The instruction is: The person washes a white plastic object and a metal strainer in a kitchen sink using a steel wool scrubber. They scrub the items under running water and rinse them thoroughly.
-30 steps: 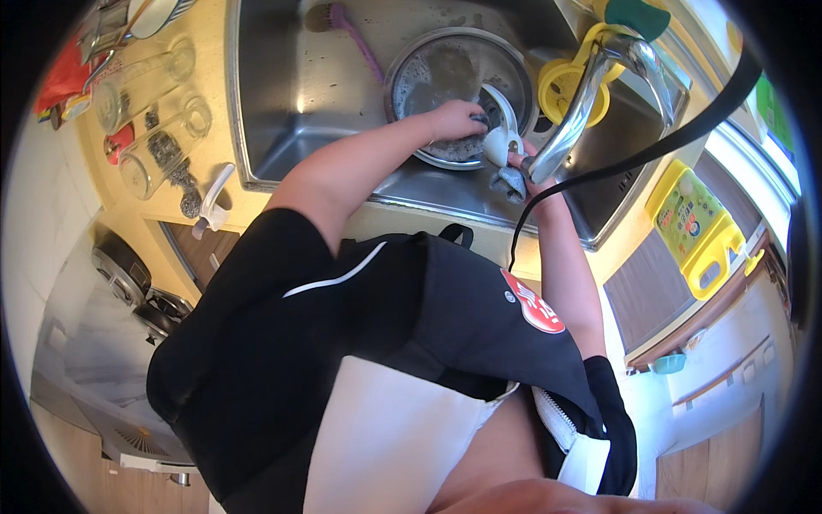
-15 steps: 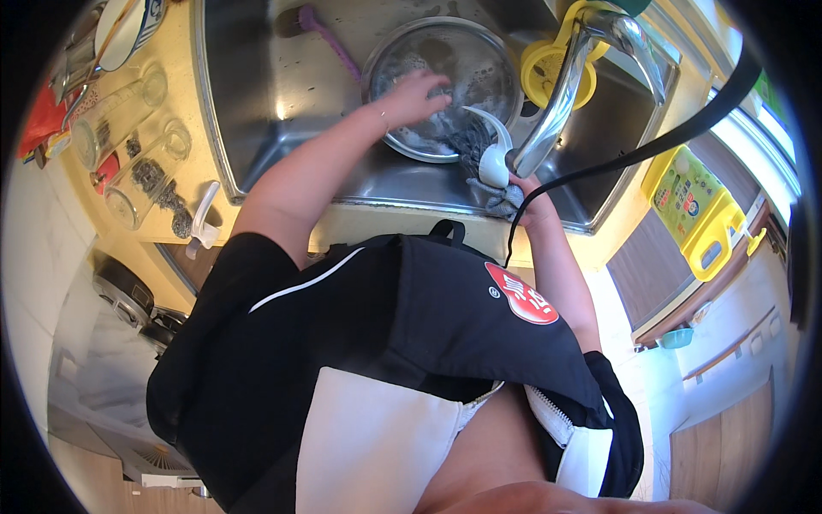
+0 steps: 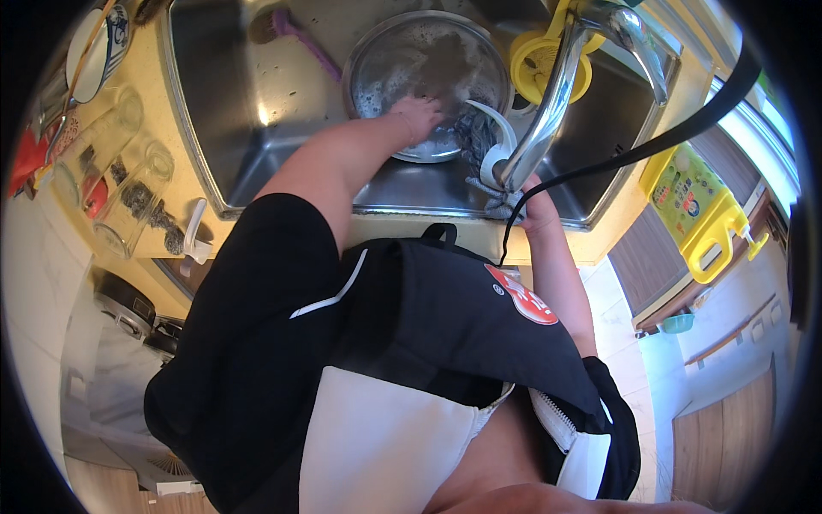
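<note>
My left hand (image 3: pixel 417 117) reaches into a round steel basin (image 3: pixel 349 75) of sudsy water in the sink. Its fingers are spread near the water's surface and hold nothing I can see. My right hand (image 3: pixel 539 206), at the sink's near edge, is closed on a wet grey cloth (image 3: pixel 501 199). Just above that hand, a white curved, hook-shaped plastic piece (image 3: pixel 499 154) leans by the basin's rim. Dark grey wet material (image 3: pixel 472 135) lies between this piece and the basin. The tap and a black cord partly cover my right hand.
The chrome tap (image 3: pixel 548 103) arches over the right side. A yellow strainer (image 3: pixel 527 73) and a purple-handled brush (image 3: pixel 312 50) lie in the sink. Glass jars (image 3: pixel 128 218), a scourer (image 3: pixel 137 199) and a white handle-like part (image 3: pixel 197 236) sit left; a yellow jug (image 3: pixel 706 231) stands right.
My left hand has dropped from above the basin toward its near side, lower into the suds. My right hand stays near the same spot with the cloth. The view has shifted slightly.
</note>
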`<state>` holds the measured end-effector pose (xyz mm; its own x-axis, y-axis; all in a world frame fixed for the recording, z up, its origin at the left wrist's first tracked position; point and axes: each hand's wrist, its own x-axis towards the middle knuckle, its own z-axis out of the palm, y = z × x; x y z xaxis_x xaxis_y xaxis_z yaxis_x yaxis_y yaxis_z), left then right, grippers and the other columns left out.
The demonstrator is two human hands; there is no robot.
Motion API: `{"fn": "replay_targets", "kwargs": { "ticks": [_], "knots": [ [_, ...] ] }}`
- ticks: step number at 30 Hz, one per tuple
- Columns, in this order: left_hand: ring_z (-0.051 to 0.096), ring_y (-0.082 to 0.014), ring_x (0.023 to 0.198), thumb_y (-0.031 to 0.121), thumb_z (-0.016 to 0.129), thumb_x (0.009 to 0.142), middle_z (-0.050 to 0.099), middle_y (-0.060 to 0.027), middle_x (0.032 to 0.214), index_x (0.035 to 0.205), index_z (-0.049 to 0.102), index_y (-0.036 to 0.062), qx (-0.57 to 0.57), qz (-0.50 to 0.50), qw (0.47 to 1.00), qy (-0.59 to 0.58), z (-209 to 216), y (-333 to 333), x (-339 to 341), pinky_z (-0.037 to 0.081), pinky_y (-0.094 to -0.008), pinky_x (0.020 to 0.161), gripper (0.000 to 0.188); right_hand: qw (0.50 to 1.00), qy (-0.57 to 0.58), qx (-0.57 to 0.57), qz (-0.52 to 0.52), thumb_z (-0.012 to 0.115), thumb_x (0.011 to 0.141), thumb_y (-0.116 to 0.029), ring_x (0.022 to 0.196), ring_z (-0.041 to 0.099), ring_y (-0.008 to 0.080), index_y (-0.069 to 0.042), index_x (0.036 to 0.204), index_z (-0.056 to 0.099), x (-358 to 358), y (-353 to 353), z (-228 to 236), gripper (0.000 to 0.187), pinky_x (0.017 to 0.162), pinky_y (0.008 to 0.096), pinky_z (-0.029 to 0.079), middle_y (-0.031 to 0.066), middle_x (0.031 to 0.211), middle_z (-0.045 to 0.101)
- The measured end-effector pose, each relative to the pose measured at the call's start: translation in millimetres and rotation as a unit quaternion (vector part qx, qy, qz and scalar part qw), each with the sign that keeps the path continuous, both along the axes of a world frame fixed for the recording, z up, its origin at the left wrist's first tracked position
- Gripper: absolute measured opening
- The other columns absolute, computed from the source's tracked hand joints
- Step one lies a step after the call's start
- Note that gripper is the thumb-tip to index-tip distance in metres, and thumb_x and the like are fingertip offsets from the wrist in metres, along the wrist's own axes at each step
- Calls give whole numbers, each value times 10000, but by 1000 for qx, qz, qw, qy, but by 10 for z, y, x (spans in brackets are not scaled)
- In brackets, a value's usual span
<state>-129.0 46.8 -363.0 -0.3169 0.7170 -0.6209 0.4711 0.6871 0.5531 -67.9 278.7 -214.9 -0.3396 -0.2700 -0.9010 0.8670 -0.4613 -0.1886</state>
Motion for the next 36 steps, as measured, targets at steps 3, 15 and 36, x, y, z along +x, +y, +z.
{"fn": "replay_targets", "kwargs": {
  "ticks": [3,15,36],
  "knots": [
    [442,-235,1219,168,464,846,472,-71,1303,1160,592,169,48,-2,998,51,-14,-334,-6,411,-429,939,339,1000,-1,-14,21,581,800,-95,923,616,172,25,1115,559,-31,-14,-1,338,807,290,502,104,1041,622],
    [517,-372,1092,151,546,813,533,-177,1191,1176,504,101,26,278,954,-106,81,411,187,427,-450,918,370,998,30,29,36,563,810,-103,916,615,173,16,1224,478,58,-34,119,438,801,287,497,97,1076,606],
    [228,-368,1346,357,587,784,339,-100,1408,1296,459,185,-74,163,984,-14,199,364,-491,263,-637,1000,555,999,32,39,14,548,761,-100,914,603,175,26,1214,473,183,54,255,475,797,292,499,111,1050,595]
  ]
}}
